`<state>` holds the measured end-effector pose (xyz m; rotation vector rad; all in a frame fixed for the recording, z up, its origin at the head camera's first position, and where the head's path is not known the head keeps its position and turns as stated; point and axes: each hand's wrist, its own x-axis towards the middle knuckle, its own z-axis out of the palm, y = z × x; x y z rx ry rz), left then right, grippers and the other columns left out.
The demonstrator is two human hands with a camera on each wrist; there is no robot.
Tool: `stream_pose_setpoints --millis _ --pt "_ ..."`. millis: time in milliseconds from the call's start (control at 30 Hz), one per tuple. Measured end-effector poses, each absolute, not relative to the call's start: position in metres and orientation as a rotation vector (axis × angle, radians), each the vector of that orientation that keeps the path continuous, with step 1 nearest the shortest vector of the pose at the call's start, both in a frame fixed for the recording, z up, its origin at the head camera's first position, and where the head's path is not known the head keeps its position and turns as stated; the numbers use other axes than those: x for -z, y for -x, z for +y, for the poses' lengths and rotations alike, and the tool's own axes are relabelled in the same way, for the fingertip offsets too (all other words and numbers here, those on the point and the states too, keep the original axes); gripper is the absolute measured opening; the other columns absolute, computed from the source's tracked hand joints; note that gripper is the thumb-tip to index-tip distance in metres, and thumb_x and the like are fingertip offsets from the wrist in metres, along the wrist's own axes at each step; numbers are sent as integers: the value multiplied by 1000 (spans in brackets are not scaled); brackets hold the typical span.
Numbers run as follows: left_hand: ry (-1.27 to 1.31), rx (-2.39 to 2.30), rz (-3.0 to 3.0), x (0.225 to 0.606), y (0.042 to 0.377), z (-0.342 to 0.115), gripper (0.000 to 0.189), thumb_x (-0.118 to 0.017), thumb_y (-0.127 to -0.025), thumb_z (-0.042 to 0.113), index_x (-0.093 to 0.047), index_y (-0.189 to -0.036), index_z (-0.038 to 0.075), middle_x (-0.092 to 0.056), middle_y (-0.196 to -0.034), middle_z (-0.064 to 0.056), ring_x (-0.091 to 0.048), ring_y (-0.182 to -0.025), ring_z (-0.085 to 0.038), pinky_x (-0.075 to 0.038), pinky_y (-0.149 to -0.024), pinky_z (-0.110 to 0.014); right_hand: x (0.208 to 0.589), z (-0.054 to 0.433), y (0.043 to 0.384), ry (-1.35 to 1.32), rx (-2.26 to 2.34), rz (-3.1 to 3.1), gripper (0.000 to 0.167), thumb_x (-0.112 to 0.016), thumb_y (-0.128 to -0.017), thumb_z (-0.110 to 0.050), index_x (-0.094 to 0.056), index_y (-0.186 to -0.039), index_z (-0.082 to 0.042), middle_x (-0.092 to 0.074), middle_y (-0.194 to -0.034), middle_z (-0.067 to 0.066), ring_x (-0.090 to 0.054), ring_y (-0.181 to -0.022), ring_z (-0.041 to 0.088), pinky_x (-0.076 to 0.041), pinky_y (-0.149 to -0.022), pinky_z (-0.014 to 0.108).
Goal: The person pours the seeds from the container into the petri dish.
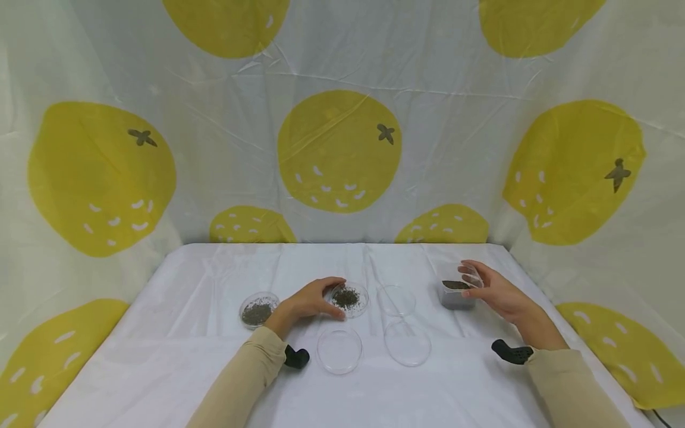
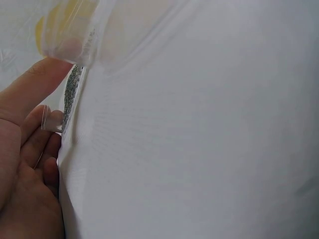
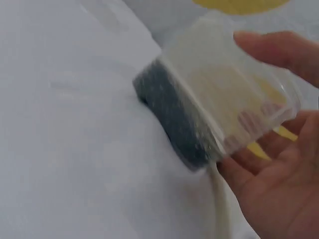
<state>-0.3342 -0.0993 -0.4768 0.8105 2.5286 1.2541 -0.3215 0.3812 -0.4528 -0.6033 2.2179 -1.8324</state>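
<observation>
My left hand (image 1: 309, 299) holds a clear round petri dish (image 1: 366, 306) by its edge, thumb on the near side and fingers on the far side. Dark granules (image 1: 346, 298) lie scattered in that dish. On the right, a clear plastic tub (image 3: 239, 94) sits in the grip of my right hand (image 1: 503, 295), the thumb on one side and fingers on the other. Dark granules (image 3: 172, 114) fill its lower part. Whether the tub touches the table cannot be told. In the left wrist view, only the rim side of a dish (image 2: 75, 94) with granules shows beside the fingers.
Another petri dish (image 1: 247, 324) with dark granules stands left of my left hand. Clear, flat round pieces lie between the hands: one farther back (image 1: 396, 301) and two nearer, left (image 1: 339, 352) and right (image 1: 408, 343). A white cloth (image 1: 342, 404) covers the table; a lemon-print curtain (image 1: 230, 148) hangs behind.
</observation>
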Motion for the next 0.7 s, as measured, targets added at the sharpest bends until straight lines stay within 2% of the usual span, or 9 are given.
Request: stream_pose_setpoints --millis 100,200,233,467,700 --pt "-804 -1256 2531 477 334 -99 91 -95 -75 25 -51 -153 9 -55 -149 -6 -39 -146 -28 -26 -121 -45 464 398 324 685 1818 2129 62 -56 -102 5 -29 -155 -11 -20 -157 20 -30 -142 16 -42 -101 18" --pt "-799 -1272 2521 476 333 -98 90 -94 -76 24 -50 -153 8 -55 -149 -7 -39 -146 -28 -25 -121 -46 470 407 326 768 1793 2053 64 -50 -105 5 -15 -158 -1 -11 -160 21 -29 -142 5 -39 -103 17" --pt "-794 -1275 2518 475 332 -98 90 -94 -76 24 -50 -153 8 -55 -149 -7 -39 -146 -28 -25 -121 -45 470 408 327 785 1786 2042 66 -50 -105 5 -11 -158 2 -10 -161 22 -29 -143 3 -39 -103 17" --pt "-777 -1282 2517 475 332 -98 89 -94 -76 22 -50 -153 9 -55 -149 -7 -39 -146 -28 -26 -121 -46 467 407 327 781 1749 2069 67 -52 -104 4 -11 -156 3 -18 -161 16 -30 -140 1 -40 -104 17" --pt "-793 -1295 2506 477 333 -98 89 -94 -77 22 -50 -153 8 -55 -149 -8 -38 -146 -28 -26 -121 -46 467 407 326 767 1749 2095 67 -52 -103 5 -10 -156 4 -14 -161 22 -31 -141 2 -40 -102 17"
